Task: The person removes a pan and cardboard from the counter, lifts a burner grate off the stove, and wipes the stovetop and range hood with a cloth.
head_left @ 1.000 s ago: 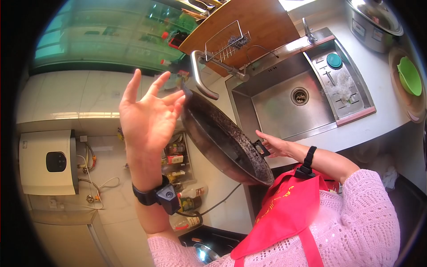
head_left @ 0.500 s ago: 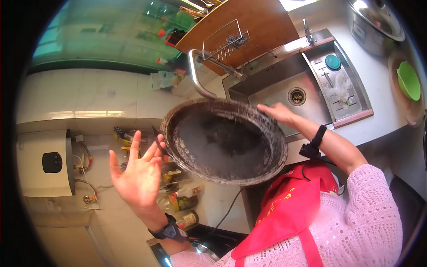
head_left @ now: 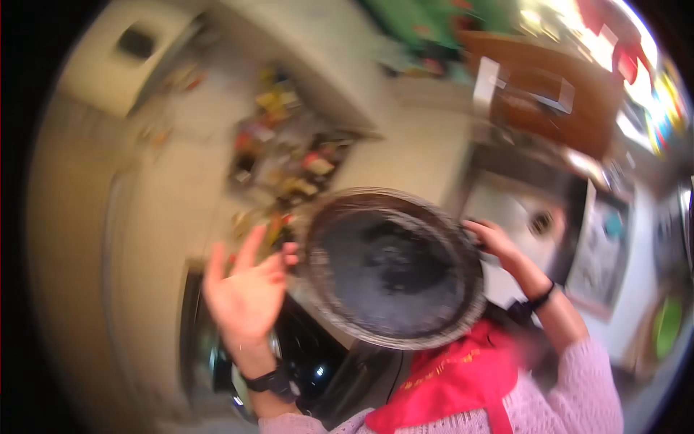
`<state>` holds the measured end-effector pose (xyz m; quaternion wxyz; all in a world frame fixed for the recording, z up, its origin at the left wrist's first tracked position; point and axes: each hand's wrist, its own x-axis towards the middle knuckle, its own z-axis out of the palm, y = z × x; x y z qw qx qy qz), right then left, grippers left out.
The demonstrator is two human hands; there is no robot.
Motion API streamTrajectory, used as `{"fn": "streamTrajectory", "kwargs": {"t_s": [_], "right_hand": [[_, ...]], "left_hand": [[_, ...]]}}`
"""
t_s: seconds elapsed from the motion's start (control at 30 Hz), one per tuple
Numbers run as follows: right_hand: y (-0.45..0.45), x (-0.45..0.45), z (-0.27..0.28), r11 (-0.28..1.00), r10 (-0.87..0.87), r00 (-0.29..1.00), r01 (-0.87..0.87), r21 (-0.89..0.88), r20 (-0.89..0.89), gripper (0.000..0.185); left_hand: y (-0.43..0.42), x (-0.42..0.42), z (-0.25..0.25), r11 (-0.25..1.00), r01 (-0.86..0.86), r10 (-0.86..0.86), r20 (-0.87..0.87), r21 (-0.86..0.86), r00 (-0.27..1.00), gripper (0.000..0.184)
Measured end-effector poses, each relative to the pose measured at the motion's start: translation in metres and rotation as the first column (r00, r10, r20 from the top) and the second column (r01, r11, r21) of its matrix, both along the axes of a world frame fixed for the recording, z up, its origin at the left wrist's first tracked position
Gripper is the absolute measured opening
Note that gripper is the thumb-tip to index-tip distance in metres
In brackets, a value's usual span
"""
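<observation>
A large dark pan (head_left: pixel 390 267) with two side handles is held up in front of me, its inside tilted toward the camera. The inner surface is blackened, with a darker patch in the middle, and the rim looks worn. On the right, my right hand (head_left: pixel 495 242) has its fingers wrapped round one handle. My left hand (head_left: pixel 249 300) is at the opposite handle, palm up. Its thumb and forefinger stretch out, while the other fingers curl at the handle. Motion blur hides the exact hold there.
Below the left hand lies a black glossy cooktop (head_left: pixel 311 354). A steel sink (head_left: pixel 499 195) is at right, beneath a brown wooden board (head_left: pixel 549 101). Blurred bottles and packets (head_left: pixel 289 159) crowd the counter at upper left. A green bowl (head_left: pixel 666 327) sits far right.
My view has swung left, so the sink shifts up and right and the cooktop shows more. Both hands and the pan have moved along together, slightly down in the view.
</observation>
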<state>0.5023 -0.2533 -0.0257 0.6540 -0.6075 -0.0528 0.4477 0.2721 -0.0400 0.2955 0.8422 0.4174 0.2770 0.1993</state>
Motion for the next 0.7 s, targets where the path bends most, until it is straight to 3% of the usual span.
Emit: {"fn": "streamTrajectory", "kwargs": {"t_s": [0.03, 0.07, 0.1, 0.17, 0.2, 0.27, 0.3, 0.33, 0.4, 0.43, 0.47, 0.53, 0.6, 0.63, 0.7], "right_hand": [[-0.003, 0.004, 0.019, 1.000, -0.019, 0.998, 0.020, -0.016, 0.061, 0.056], [-0.006, 0.009, 0.021, 0.998, 0.010, 0.995, -0.004, -0.055, 0.095, 0.054], [-0.005, 0.026, -0.023, 0.999, 0.035, 0.995, -0.032, -0.034, 0.090, 0.055], [-0.008, -0.001, 0.000, 0.998, -0.045, 0.971, 0.035, 0.048, 0.233, 0.050], [-0.011, -0.005, -0.015, 0.986, -0.028, 0.967, -0.015, 0.165, 0.255, 0.038], [-0.022, 0.002, -0.035, 0.956, 0.123, 0.973, -0.169, 0.238, 0.196, 0.023], [-0.030, -0.008, -0.029, 0.916, 0.245, 0.949, -0.294, 0.273, 0.199, 0.036], [-0.043, -0.033, -0.009, 0.869, 0.353, 0.915, -0.398, 0.295, 0.196, 0.052], [-0.036, -0.124, 0.082, 0.931, 0.290, 0.956, -0.293, 0.219, 0.044, 0.043], [-0.016, -0.144, 0.134, 0.934, 0.336, 0.938, -0.344, 0.100, 0.087, 0.041], [-0.010, -0.157, 0.143, 0.936, 0.347, 0.938, -0.346, 0.060, 0.001, 0.044], [0.003, -0.188, 0.136, 0.828, 0.542, 0.840, -0.540, 0.151, 0.029, 0.051], [0.027, -0.252, 0.135, 0.843, 0.497, 0.824, -0.532, 0.072, 0.272, 0.019], [0.033, -0.295, 0.157, 0.777, 0.571, 0.678, -0.628, -0.038, 0.463, 0.020], [0.067, -0.340, 0.168, 0.687, 0.672, 0.652, -0.726, 0.034, 0.353, 0.025]], "left_hand": [[-0.007, -0.017, -0.007, 0.989, -0.144, 0.144, -0.014, 0.011, 0.989, 0.070], [-0.003, -0.042, -0.016, 0.993, -0.109, 0.110, 0.028, -0.036, 0.994, 0.071], [-0.005, -0.065, -0.028, 0.982, -0.171, 0.176, 0.058, -0.080, 0.983, 0.072], [0.000, -0.114, -0.057, 0.981, -0.168, 0.176, 0.084, -0.098, 0.981, 0.078], [-0.009, -0.133, -0.065, 0.976, -0.200, 0.209, 0.117, -0.082, 0.971, 0.080], [-0.026, -0.161, -0.075, 0.966, -0.257, 0.258, 0.068, -0.029, 0.964, 0.080], [-0.033, -0.184, -0.076, 0.953, -0.304, 0.302, 0.065, 0.014, 0.951, 0.081], [-0.039, -0.211, -0.077, 0.941, -0.335, 0.332, 0.052, 0.049, 0.942, 0.082], [-0.067, -0.270, -0.069, 0.881, -0.467, 0.457, 0.115, 0.083, 0.882, 0.085], [-0.044, -0.310, -0.052, 0.862, -0.507, 0.501, 0.143, 0.004, 0.853, 0.087], [-0.057, -0.346, -0.046, 0.836, -0.548, 0.541, 0.161, 0.002, 0.826, 0.088], [-0.083, -0.422, -0.040, 0.797, -0.604, 0.592, 0.184, 0.008, 0.784, 0.088], [-0.113, -0.493, -0.029, 0.741, -0.671, 0.657, 0.185, 0.018, 0.731, 0.089], [-0.126, -0.527, -0.030, 0.705, -0.709, 0.691, 0.194, 0.033, 0.696, 0.088], [-0.153, -0.593, -0.023, 0.634, -0.771, 0.753, 0.184, 0.052, 0.632, 0.087]]}}
